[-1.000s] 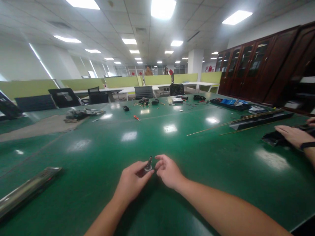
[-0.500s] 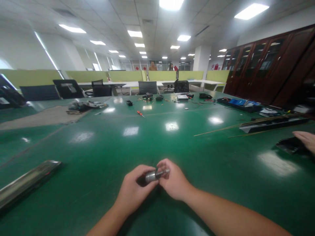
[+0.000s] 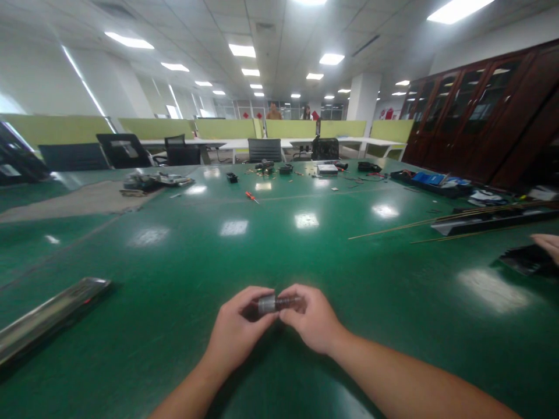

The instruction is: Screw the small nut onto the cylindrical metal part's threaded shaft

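Observation:
Both my hands meet low over the green table (image 3: pixel 279 250), just in front of me. My left hand (image 3: pixel 238 331) is closed around the dark end of a small metal cylindrical part (image 3: pixel 274 303), which lies sideways between the hands. My right hand (image 3: pixel 311 319) pinches the part's other end, a darker threaded-looking shaft, with thumb and fingers. The part is lifted slightly off the table. Its far end is hidden by my right fingers.
A long metal bar (image 3: pixel 48 317) lies at the left. A red screwdriver (image 3: pixel 251 197) and small tools sit far back. Thin brass rods (image 3: pixel 441 221) and a black tray lie at the right, where another person's hand (image 3: pixel 548 244) rests by a black object (image 3: pixel 526 260).
The part went from standing upright in my left fingers to lying sideways, and my right hand closed on its shaft end. The other person's hand drew back toward the right edge.

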`<state>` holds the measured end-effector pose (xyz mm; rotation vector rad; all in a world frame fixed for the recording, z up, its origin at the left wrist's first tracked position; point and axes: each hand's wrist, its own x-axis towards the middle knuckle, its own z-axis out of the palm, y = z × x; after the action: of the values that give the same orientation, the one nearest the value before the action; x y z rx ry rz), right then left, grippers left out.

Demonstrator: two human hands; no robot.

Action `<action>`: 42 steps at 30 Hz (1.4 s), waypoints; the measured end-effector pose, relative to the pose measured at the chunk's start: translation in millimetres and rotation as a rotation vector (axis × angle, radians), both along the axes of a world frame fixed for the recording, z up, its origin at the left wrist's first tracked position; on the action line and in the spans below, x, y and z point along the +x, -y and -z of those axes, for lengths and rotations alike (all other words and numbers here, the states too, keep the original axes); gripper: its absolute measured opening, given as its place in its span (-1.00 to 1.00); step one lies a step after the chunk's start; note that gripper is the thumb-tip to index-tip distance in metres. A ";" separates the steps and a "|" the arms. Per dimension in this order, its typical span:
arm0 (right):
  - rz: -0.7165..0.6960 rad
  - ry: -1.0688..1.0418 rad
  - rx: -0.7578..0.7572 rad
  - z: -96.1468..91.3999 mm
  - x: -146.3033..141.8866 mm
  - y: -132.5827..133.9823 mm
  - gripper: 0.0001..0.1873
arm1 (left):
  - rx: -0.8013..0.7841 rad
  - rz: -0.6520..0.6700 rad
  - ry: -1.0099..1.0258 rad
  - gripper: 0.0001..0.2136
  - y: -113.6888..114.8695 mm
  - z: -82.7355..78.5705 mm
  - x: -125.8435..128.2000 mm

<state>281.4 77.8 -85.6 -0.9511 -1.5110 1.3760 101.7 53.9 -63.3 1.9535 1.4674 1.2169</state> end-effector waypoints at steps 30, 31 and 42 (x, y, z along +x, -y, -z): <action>0.009 -0.056 -0.030 -8.6 3.7 4.4 -0.87 | -0.068 0.032 0.126 -0.79 2.7 -0.5 0.7; 0.011 -0.059 -0.031 -8.6 3.6 4.5 -0.87 | -0.067 0.033 0.124 -0.78 2.4 -0.2 0.7; 0.021 -0.049 -0.015 -12.4 3.7 5.8 -0.89 | -0.087 0.028 0.129 -0.77 2.8 0.9 0.3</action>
<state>285.1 71.9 -73.2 -0.9334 -1.4522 1.3875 101.9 51.1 -64.1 1.7979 1.3996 1.2215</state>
